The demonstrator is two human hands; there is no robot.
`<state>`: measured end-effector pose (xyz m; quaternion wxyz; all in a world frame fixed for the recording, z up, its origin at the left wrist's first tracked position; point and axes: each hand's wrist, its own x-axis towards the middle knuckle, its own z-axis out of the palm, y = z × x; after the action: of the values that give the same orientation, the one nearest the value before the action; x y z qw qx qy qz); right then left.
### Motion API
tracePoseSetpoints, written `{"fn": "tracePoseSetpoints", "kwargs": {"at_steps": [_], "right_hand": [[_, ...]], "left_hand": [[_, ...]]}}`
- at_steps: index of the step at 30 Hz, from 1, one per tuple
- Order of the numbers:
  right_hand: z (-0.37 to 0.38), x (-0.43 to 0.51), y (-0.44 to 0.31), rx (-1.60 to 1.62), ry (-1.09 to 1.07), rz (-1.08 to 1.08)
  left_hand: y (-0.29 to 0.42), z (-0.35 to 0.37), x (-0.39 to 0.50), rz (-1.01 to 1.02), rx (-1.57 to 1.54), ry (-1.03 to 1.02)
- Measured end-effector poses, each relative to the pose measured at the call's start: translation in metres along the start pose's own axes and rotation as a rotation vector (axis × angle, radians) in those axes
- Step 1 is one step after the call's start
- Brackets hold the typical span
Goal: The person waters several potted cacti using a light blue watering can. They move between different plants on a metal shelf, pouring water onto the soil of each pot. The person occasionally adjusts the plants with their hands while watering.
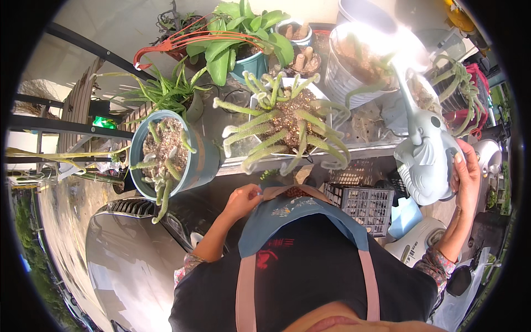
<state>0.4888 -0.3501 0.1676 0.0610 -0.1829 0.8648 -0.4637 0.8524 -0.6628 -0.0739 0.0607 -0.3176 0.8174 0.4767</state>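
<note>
My right hand grips a pale blue-grey elephant-shaped watering can from its right side. Its long trunk spout points up and away, toward a large white ribbed pot with soil and a trailing green stem; strong glare hides the spout's tip. Beside the apron's upper edge, my left hand has its fingers curled; whether they pinch the cloth is unclear. Straight ahead stands a white pot of fuzzy trailing cactus. A blue-grey round pot with shorter cactus stems stands at the left.
An aloe-like plant and a teal pot of broad leaves stand behind, with an orange plastic hanger over them. Below the ledge are a grey plastic crate and a scooter. Black metal rails run along the left.
</note>
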Motion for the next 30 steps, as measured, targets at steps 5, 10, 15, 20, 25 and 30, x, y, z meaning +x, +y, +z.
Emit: {"fn": "tracePoseSetpoints", "kwargs": {"at_steps": [5, 10, 15, 20, 25, 30], "right_hand": [[0.0, 0.04, 0.018, 0.123, -0.034, 0.09], [0.001, 0.051, 0.016, 0.158, -0.115, -0.035], [0.002, 0.055, -0.004, 0.074, -0.127, -0.053], [0.006, 0.056, -0.033, 0.137, -0.277, -0.205], [0.031, 0.031, -0.074, 0.27, -0.398, -0.26], [0.089, -0.009, -0.113, 0.327, -0.601, -0.231]], "left_hand": [[-0.054, 0.017, -0.008, -0.199, 0.093, 0.017], [-0.096, 0.034, -0.02, -0.444, 0.032, 0.072], [-0.117, 0.049, -0.027, -0.492, 0.055, 0.084], [-0.114, 0.054, -0.019, -0.417, -0.063, 0.126], [-0.116, 0.028, -0.026, -0.315, -0.053, 0.085], [-0.1, -0.033, -0.047, -0.24, -0.178, 0.045]]}}
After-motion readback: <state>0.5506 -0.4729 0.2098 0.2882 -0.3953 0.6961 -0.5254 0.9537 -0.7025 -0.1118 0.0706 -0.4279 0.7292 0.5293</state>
